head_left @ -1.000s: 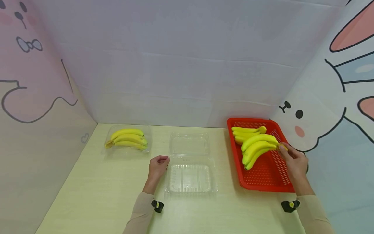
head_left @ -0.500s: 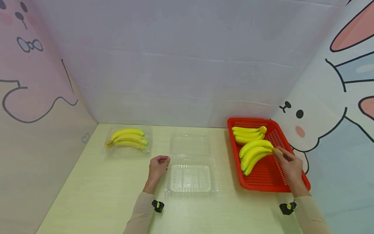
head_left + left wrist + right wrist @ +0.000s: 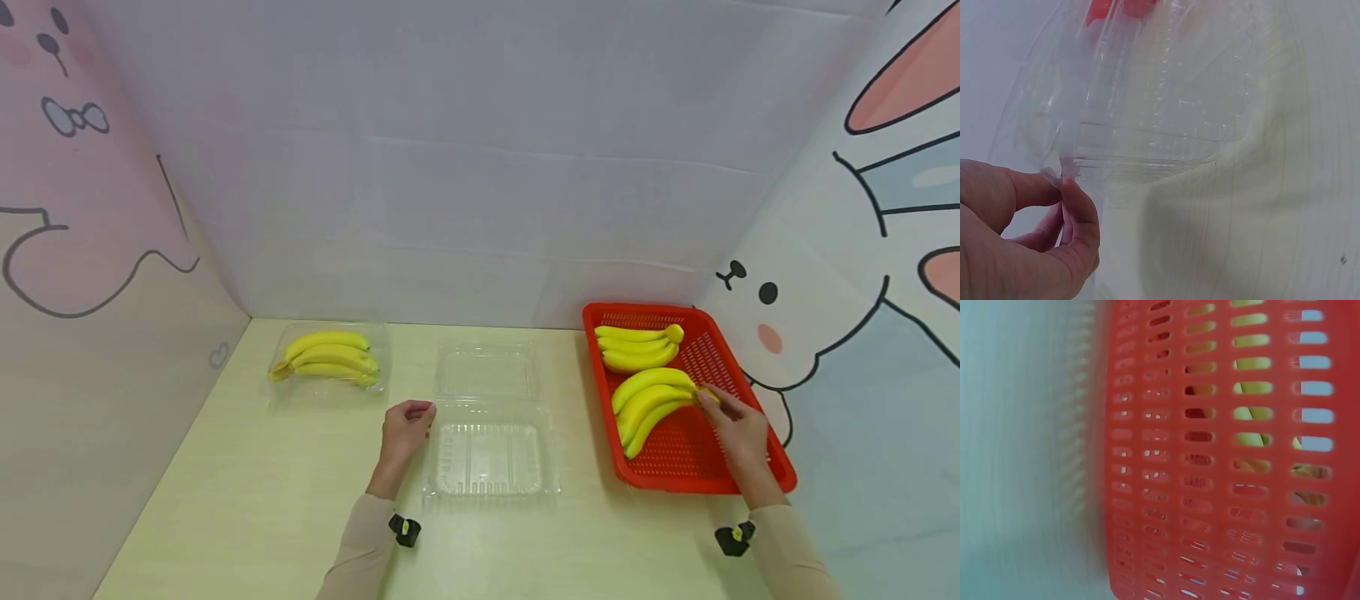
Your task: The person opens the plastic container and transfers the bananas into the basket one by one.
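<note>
Cartoon-printed walls (image 3: 112, 250) stood around a pale table (image 3: 262, 500).
The right hand (image 3: 742, 429) pinched the stem end of a banana bunch (image 3: 648, 407) within the red basket (image 3: 675, 483), near a second bunch (image 3: 637, 348); whether it touched the basket's floor, I could not tell. The left hand (image 3: 405, 433) pinched the edge of an open clear container (image 3: 489, 458) left of the basket. Farther left, a clear box (image 3: 380, 335) held more bananas (image 3: 333, 353).

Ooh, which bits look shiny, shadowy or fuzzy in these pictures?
Head view: mostly even light, small glints on the open clear box; left wrist view: white glints on that box, a soft grey shadow on the table; right wrist view: bluish, hazy table, with a blurry, patterned shadow beside the red basket.
</note>
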Tool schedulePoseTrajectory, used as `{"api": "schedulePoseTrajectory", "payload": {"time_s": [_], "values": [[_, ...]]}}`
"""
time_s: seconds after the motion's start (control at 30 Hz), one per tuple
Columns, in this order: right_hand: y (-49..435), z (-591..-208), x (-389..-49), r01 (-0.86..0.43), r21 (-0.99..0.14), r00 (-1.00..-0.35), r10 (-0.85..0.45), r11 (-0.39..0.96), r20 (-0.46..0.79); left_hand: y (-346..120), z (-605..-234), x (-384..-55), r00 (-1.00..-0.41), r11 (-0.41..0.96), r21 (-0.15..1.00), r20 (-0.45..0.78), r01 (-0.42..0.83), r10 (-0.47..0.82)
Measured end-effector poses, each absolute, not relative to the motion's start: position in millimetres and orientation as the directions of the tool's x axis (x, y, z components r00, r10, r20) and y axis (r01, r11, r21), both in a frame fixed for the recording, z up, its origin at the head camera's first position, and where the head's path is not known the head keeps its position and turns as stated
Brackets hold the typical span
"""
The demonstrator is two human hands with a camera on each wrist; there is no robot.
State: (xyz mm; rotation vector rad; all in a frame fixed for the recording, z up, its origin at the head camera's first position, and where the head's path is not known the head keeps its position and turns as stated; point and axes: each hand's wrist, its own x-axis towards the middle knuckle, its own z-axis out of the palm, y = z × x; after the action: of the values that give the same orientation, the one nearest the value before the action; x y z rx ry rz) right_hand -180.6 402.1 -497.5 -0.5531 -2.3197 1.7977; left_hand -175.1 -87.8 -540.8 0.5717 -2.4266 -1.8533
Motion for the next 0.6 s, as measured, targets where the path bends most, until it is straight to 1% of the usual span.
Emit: {"api": "schedulePoseTrajectory", "payload": {"time_s": [0.07, 0.33, 0.53, 0.6], "values": [[402.5, -498.4, -180.6, 0.189, -0.96, -0.92, 0.38, 0.207, -0.1, -87.2, -541.0, -175.0, -0.932, 0.219, 0.939, -0.192, -0.266, -0.307], [402.3, -503.0, -182.9, 0.227, -0.922, -0.939, 0.321, 0.315, -0.121, -87.2, -540.1, -173.7, -0.934, 0.215, 0.941, -0.192, -0.263, -0.3], [402.8, -502.6, -183.3, 0.3, -0.823, -0.939, 0.303, 0.481, -0.165, -87.2, -541.2, -173.9, -0.936, 0.219, 0.941, -0.186, -0.258, -0.3], [403.2, -502.9, -184.1, 0.32, -0.797, -0.936, 0.3, 0.512, -0.183, -87.3, -541.2, -174.2, -0.937, 0.222, 0.942, -0.182, -0.253, -0.297]]}}
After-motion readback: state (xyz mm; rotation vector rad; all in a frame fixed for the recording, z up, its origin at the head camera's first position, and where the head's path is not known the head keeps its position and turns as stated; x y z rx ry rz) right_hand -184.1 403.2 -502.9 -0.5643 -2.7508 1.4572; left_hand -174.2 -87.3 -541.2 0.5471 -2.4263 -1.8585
